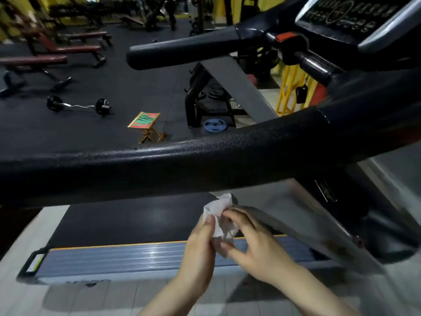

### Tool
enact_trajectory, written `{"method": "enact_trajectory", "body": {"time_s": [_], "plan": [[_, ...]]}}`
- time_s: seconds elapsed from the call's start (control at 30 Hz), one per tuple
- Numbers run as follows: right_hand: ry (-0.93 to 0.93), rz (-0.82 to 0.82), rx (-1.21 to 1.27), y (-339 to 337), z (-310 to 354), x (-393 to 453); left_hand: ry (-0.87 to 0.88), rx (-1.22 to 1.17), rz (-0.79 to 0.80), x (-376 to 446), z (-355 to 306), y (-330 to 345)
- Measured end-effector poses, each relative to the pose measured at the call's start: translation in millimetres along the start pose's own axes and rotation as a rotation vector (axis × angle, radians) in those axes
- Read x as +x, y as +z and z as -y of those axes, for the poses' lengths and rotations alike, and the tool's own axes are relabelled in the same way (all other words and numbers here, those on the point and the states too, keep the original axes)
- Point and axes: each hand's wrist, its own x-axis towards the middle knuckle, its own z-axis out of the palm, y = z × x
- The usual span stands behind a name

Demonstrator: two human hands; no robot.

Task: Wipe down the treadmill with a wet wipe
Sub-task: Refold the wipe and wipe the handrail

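Both forearms are bare to the frame's edge, and the left hand (200, 249) and right hand (257, 249) wear nothing, with short, plain nails.

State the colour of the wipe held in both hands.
White; the wet wipe shows best in the head view, the only one.

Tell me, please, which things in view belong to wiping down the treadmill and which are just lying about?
Part of the job:
wet wipe, held by the left hand and right hand
treadmill handrail
treadmill belt
console

Just lying about:
barbell
folding stool
blue weight plate
benches
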Motion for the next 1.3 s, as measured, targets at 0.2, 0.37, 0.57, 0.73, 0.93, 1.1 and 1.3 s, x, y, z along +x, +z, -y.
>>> {"method": "enact_trajectory", "body": {"time_s": [0.2, 0.37, 0.57, 0.73, 0.93, 1.1, 1.3], "plan": [[0.219, -0.263, -0.025, 20, 17, 7, -0.105, 0.081, 0.194, 9, -11, -24], [0.298, -0.336, -0.04, 22, 15, 1, -0.106, 0.291, 0.275, 8, -11, -40], [0.577, -0.813, -0.105, -2, -3, -28, -0.014, 0.502, 0.492, 10, -22, -58], [0.569, -1.228, 0.209, -46, 4, 10, 0.309, 0.64, 0.681, 21, -57, -49], [0.39, -0.976, 0.103, -17, -13, 38, 0.567, 0.901, 0.733, 55, -47, -27], [0.618, -0.965, -0.018, -12, -86, -12, 0.782, 1.082, 0.822, 69, -31, 1], [0.639, -0.91, 0.266, -23, -95, -30, 0.892, 1.22, 0.943, 75, 0, 69]]}}
